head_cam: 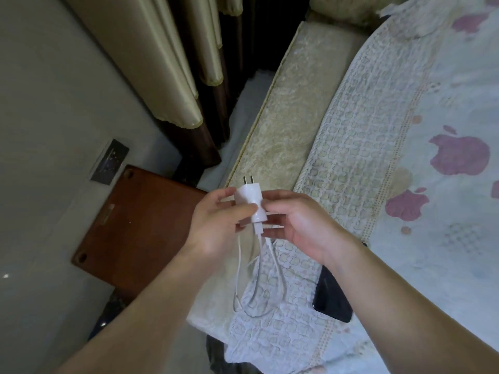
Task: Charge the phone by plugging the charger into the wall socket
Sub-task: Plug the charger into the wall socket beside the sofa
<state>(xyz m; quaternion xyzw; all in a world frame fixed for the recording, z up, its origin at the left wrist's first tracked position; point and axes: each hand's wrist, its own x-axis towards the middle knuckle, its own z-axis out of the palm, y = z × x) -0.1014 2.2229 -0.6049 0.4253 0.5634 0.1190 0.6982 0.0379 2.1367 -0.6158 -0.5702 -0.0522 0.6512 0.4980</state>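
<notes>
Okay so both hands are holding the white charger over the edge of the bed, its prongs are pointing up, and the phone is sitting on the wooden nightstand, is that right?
Not quite. The head view shows the phone lying on the bed cover, under the right forearm, not on the wooden nightstand. The rest holds: left hand and right hand hold the white charger, prongs up.

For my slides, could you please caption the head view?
Both hands, left hand and right hand, hold a white charger beside the bed, wall socket unused.

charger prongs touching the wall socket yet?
Apart. The head view shows the charger held in both hands, left hand and right hand, prongs up, with the wooden table between it and the wall socket.
</notes>
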